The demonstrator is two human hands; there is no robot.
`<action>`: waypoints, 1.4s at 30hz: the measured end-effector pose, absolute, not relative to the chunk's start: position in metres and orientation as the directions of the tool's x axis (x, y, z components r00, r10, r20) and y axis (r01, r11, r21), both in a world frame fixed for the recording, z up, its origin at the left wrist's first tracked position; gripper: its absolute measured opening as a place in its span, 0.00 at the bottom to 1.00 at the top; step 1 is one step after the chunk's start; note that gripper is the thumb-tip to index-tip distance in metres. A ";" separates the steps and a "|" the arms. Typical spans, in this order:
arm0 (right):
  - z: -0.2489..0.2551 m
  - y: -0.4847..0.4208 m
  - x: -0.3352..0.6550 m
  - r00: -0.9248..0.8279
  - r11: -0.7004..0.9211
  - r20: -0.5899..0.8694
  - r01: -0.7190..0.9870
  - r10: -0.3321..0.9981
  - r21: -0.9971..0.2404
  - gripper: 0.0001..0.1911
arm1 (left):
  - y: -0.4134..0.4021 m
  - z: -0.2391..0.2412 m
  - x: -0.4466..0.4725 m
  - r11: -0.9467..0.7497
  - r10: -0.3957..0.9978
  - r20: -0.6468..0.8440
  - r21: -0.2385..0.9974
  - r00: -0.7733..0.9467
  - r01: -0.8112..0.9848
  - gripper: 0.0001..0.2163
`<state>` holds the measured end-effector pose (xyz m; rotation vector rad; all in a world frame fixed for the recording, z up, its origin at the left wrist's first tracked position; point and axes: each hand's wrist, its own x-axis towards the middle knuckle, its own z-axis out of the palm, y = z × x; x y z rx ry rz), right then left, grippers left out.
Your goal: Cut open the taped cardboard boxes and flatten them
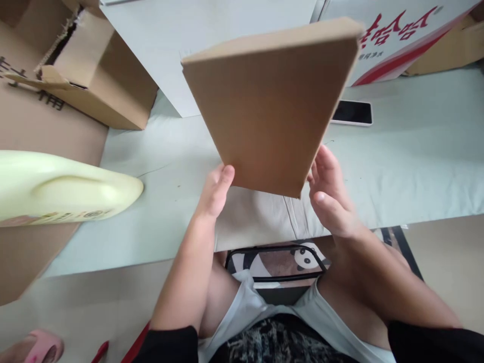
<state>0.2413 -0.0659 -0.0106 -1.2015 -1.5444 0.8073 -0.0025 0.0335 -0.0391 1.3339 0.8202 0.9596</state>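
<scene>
A flat brown cardboard box [270, 118] stands tilted up above the cloth-covered surface, its broad plain face toward me. My left hand [215, 191] grips its lower left corner, thumb on the front face and the other fingers hidden behind. At the lower right edge, my right hand [333, 195] is beside the box with fingers stretched and thumb apart. Its fingertips are close to the edge; whether they touch it I cannot tell.
A phone [352, 112] lies behind the box to the right. White cartons [159, 45] stand at the back. On the left are an open cardboard box [113, 85] and a pale yellow bottle [71, 186]. A pale green cloth [408, 166] covers the surface.
</scene>
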 end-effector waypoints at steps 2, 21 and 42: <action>-0.005 -0.068 0.243 -0.035 0.315 0.323 0.343 0.946 -0.885 0.37 | 0.032 -0.041 -0.001 0.033 0.927 0.013 0.993 0.374 -0.116 0.30; 0.006 -0.077 0.243 -0.050 0.485 0.556 0.557 0.830 -0.674 0.20 | 0.028 -0.022 -0.001 0.506 0.756 -0.524 0.848 0.393 0.159 0.22; -0.015 -0.071 0.218 -0.370 0.597 0.476 0.595 0.798 -0.539 0.41 | 0.029 -0.008 0.001 -0.799 0.602 0.754 0.560 0.263 0.221 0.13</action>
